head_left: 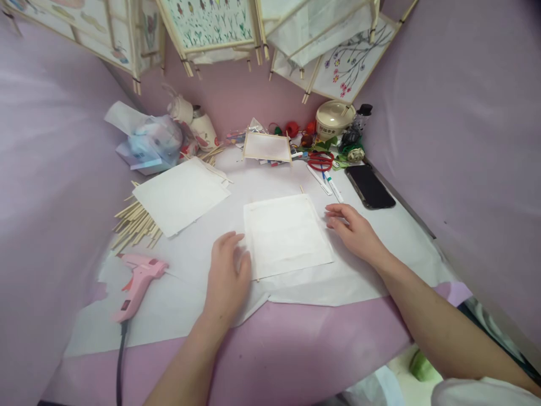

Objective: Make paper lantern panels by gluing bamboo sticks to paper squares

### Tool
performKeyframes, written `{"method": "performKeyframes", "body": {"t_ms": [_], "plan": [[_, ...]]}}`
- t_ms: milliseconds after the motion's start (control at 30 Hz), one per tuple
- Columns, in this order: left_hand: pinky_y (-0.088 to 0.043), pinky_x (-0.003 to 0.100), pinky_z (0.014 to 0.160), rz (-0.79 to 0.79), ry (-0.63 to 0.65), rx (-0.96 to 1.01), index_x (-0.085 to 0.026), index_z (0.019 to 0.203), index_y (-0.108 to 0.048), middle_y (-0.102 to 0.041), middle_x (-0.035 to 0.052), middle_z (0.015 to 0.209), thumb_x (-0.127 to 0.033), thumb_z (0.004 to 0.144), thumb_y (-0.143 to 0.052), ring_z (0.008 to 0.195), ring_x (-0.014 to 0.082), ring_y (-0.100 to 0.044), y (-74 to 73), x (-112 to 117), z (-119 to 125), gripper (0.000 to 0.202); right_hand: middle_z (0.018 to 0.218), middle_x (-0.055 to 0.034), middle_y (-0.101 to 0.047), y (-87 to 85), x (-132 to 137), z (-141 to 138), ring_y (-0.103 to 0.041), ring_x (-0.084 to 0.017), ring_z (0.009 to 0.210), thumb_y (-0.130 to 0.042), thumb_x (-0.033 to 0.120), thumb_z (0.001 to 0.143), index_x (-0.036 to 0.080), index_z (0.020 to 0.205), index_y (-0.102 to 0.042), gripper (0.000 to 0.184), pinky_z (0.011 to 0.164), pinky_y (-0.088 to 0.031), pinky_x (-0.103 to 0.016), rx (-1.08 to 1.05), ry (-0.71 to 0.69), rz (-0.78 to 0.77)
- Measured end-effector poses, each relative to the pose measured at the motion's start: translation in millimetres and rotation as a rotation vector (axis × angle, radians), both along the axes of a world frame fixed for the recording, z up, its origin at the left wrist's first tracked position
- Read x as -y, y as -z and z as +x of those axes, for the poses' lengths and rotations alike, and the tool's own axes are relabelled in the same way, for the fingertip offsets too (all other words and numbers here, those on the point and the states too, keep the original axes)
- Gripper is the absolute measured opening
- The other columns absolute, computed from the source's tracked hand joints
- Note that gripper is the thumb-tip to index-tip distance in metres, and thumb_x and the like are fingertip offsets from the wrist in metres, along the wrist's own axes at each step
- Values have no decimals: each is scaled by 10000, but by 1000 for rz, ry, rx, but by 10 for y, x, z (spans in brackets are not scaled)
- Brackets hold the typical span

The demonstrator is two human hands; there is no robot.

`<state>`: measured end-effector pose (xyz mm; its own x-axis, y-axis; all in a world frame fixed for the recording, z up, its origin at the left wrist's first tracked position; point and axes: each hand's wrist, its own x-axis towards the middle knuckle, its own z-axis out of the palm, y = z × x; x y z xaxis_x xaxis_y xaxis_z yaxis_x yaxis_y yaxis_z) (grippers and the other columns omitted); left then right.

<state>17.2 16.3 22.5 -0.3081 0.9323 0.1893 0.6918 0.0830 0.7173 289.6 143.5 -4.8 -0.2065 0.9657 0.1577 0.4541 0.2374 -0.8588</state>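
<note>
A white square paper panel (291, 237) lies flat between my hands, with thin stick ends poking out at its top and at its lower left corner. My left hand (228, 276) rests by the panel's left edge, fingers loosely curved and holding nothing; whether its fingertips touch the edge I cannot tell. On the other side, my right hand (353, 231) hovers just off the right edge, its fingers apart and nothing in them. White paper sheets (181, 194) lie to the left, partly over a pile of wooden sticks (137, 223).
A pink glue gun (141, 282) with a black cord lies at left. Behind are a small stick frame (267, 148), red scissors (321, 161), pens (333, 186), a lidded bowl (335, 118) and a phone (370, 186). Painted paper lanterns (220, 25) hang overhead.
</note>
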Motion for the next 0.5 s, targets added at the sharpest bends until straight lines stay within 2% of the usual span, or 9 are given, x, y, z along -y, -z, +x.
{"method": "performKeyframes", "body": {"t_ms": [133,300,400,500], "plan": [[-488,427,1041,-55,11,220,-257,1228,-539,-410,90,1451,-303,910,-514,1340,239,-460,22,23,-1,323,1344,-63,-541,26,35,-6,-560,-228,1222,-599,340,858,284,1141,-585,289,999,-496,-400,-87,-24,-42],[-461,446,1056,-163,-35,421,-305,1240,-543,-410,70,1513,-317,895,-561,1346,259,-478,-16,24,-68,346,1390,-41,-529,24,75,-11,-533,-245,1275,-629,371,842,316,1139,-586,304,1051,-470,-450,-181,-24,-157],[-484,442,1023,-216,-53,470,-302,1255,-540,-506,85,1442,-317,892,-565,1313,260,-515,-66,14,-93,364,1315,-63,-583,-3,86,-26,-529,-260,1280,-657,373,815,306,1099,-594,299,998,-525,-449,-265,-2,-262],[-484,440,1024,-233,20,414,-259,1240,-544,-596,96,1329,-308,910,-520,1256,241,-565,-80,19,-79,335,1162,-89,-646,-34,97,-50,-589,-252,1197,-645,379,821,281,1096,-591,297,934,-575,-435,-324,-8,-357]]}}
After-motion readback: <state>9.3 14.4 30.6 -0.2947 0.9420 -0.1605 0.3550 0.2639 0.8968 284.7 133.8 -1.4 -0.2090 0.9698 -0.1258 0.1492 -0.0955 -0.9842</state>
